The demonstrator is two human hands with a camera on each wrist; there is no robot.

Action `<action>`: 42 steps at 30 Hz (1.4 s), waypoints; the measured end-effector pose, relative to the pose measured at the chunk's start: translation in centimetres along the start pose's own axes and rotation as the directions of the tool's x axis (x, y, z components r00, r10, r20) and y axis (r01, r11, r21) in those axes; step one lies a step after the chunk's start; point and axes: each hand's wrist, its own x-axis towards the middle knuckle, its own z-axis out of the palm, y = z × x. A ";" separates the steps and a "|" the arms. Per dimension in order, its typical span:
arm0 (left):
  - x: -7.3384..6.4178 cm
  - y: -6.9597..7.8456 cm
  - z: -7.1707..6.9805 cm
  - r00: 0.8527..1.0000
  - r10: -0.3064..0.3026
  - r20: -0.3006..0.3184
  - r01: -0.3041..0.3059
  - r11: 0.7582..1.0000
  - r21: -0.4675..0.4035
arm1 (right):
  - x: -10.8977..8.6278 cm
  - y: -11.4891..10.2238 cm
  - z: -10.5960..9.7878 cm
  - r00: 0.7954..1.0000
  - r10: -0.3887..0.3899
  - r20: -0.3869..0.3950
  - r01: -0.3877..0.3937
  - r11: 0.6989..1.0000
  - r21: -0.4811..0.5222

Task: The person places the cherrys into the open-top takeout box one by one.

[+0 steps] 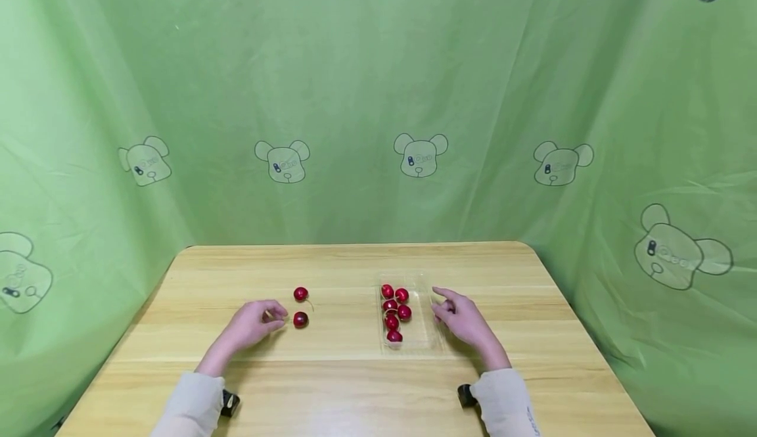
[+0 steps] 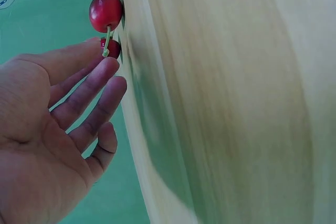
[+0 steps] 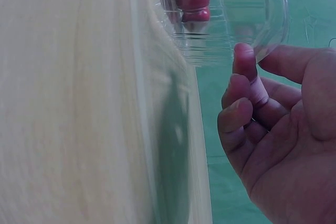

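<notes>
My left hand (image 1: 255, 324) is beside the nearer of two loose cherries, its thumb and fingertips apart close to the stem. In the left wrist view, the near cherry (image 2: 106, 12) has a green stem (image 2: 107, 40) whose free end shows by the fingertips. The farther cherry (image 1: 300, 294) lies just beyond it, partly hidden behind the stem in the left wrist view. My right hand (image 1: 464, 320) is at the right side of a clear plastic box (image 1: 422, 328), fingertips at its wall; firm contact is hard to tell. Several red cherries (image 1: 404, 313) line the box's left half.
The light wooden table (image 1: 343, 391) carries the loose cherries on the left and the box right of centre. A green curtain (image 1: 355, 207) printed with bear heads surrounds its back and sides. Black wrist devices (image 1: 230, 403) sit at both cuffs.
</notes>
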 end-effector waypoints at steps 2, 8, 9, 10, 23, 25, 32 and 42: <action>-0.1 0.0 0.0 1.000 0.005 0.000 -0.005 1.000 0.004 | 0.0 0.0 0.0 1.000 -0.007 -0.001 0.007 1.000 -0.001; -0.1 -0.1 0.1 1.000 0.007 -0.005 -0.007 1.000 -0.002 | -0.1 0.0 0.0 1.000 -0.009 -0.005 0.009 1.000 -0.003; -0.1 -0.2 0.2 1.000 0.006 -0.007 -0.006 1.000 0.002 | -0.1 0.0 0.0 1.000 -0.008 -0.004 0.008 1.000 -0.002; 0.0 -0.2 0.2 1.000 0.003 -0.010 -0.003 1.000 0.004 | -0.1 0.0 0.0 1.000 -0.005 -0.003 0.005 1.000 -0.004; 0.2 -0.5 1.1 0.999 0.014 -0.046 -0.013 1.000 0.022 | 0.0 0.1 0.0 1.000 0.004 -0.004 -0.004 1.000 0.000; 0.2 -0.5 1.1 0.999 0.006 -0.052 -0.006 1.000 0.018 | 0.0 0.2 0.1 1.000 0.005 -0.005 -0.005 1.000 0.001; 0.2 -0.4 1.2 0.997 -0.018 -0.077 0.017 1.000 -0.015 | 0.1 0.2 0.1 1.000 0.005 -0.004 -0.005 1.000 -0.002; 0.4 -0.2 1.1 0.992 0.003 -0.128 -0.008 0.999 -0.043 | 0.4 0.3 0.2 1.000 0.005 -0.002 -0.005 1.000 -0.003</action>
